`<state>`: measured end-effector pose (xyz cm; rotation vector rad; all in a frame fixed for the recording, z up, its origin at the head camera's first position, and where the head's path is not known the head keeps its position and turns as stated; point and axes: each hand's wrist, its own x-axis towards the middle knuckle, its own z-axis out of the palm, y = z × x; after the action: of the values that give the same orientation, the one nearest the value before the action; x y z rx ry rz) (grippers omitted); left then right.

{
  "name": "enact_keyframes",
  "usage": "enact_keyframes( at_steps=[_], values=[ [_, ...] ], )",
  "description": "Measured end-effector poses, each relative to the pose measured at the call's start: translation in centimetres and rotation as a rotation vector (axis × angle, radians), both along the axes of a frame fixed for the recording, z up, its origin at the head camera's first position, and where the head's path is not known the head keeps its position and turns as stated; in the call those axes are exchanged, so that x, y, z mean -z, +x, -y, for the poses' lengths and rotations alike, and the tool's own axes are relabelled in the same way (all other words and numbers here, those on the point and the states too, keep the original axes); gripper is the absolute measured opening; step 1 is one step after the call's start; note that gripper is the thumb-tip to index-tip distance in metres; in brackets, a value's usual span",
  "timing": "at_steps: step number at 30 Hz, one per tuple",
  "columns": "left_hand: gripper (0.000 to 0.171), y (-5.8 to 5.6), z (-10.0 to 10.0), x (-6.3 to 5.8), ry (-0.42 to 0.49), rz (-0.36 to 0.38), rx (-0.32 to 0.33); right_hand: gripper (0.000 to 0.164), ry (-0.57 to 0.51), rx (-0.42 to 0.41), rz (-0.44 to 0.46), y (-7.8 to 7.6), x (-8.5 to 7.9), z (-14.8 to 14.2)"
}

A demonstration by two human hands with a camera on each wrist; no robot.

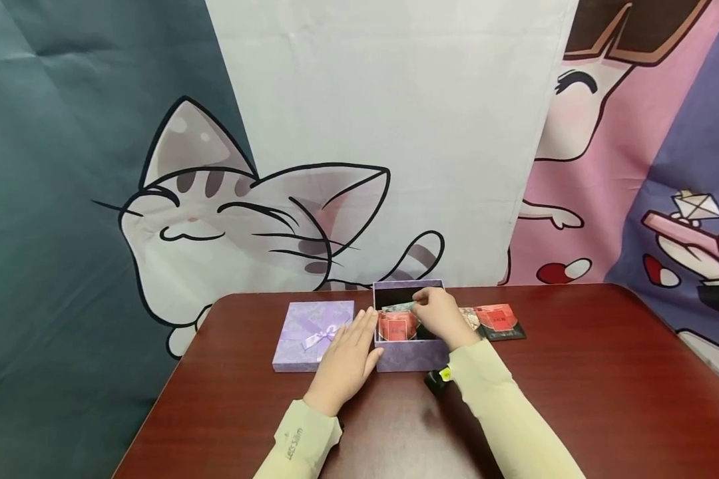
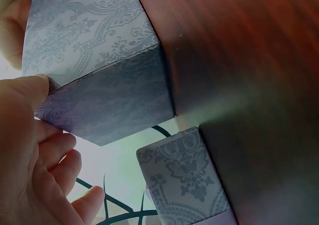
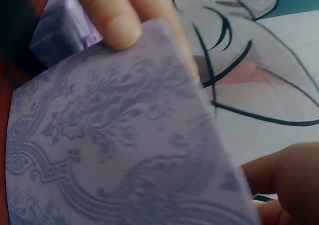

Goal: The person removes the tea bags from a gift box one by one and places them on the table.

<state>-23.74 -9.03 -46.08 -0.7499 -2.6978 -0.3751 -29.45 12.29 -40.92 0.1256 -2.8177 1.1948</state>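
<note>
A purple patterned box (image 1: 410, 357) stands uncovered on the table, with a red packet (image 1: 397, 327) and a greenish packet (image 1: 399, 307) inside. My left hand (image 1: 344, 362) lies along the box's left side, fingers extended. In the left wrist view its thumb touches the box's edge, and the other fingers are slightly bent beside the wall. My right hand (image 1: 440, 316) reaches over the box opening and pinches the greenish packet at its edge. The box wall (image 3: 124, 120) fills much of the right wrist view and hides what the right fingertips hold.
Left of the box lies its purple lid (image 1: 293, 339) with a ribbon bow. Several flat packets (image 1: 497, 320), red and dark, lie on the table to the right. A small black object (image 1: 436, 382) sits by the right sleeve. Printed cloth (image 1: 395, 100) hangs behind the table.
</note>
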Motion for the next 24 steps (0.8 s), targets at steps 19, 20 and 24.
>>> enact_keyframes(
  at_steps=[19, 20, 24],
  values=[
    [0.064, -0.1, 0.1, 0.2, 0.006, 0.034, 0.007, 0.028, 0.168, 0.018, 0.157, -0.8, 1.5, 0.7],
    [0.064, -0.1, 0.2, 0.2, 0.007, 0.034, 0.008, 0.028, 0.165, 0.011, 0.164, -0.8, 1.5, 0.7],
    [0.065, 0.0, 0.2, 0.1, 0.012, 0.039, 0.011, 0.029, 0.159, -0.013, 0.178, -0.9, 1.6, 0.7]
  ],
)
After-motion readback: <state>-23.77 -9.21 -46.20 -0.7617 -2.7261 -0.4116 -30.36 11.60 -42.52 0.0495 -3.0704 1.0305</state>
